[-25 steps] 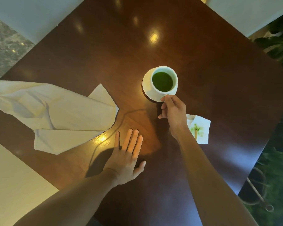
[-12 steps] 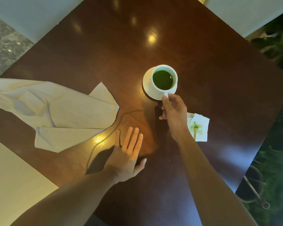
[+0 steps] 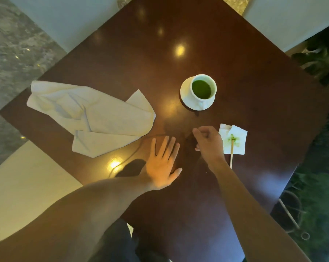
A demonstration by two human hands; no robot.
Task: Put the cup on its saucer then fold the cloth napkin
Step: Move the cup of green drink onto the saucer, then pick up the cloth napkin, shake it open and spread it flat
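Observation:
A white cup point(image 3: 203, 89) of green liquid stands on its white saucer point(image 3: 186, 100) right of the table's middle. A crumpled cream cloth napkin point(image 3: 95, 118) lies spread out on the left of the table. My right hand point(image 3: 208, 143) hovers below the saucer, apart from the cup, fingers loosely curled and holding nothing. My left hand point(image 3: 162, 165) rests flat on the table, fingers spread, just right of the napkin's lower corner.
A small white paper napkin point(image 3: 235, 140) with a green stain and a wooden stick point(image 3: 231, 155) lies right of my right hand. The dark wooden table point(image 3: 254, 114) is ringed by pale seat cushions point(image 3: 27, 188). Plants stand at the right edge.
My right hand has let go of the cup's handle and drawn back toward me. The cup stays on the saucer. My left hand is still flat on the table.

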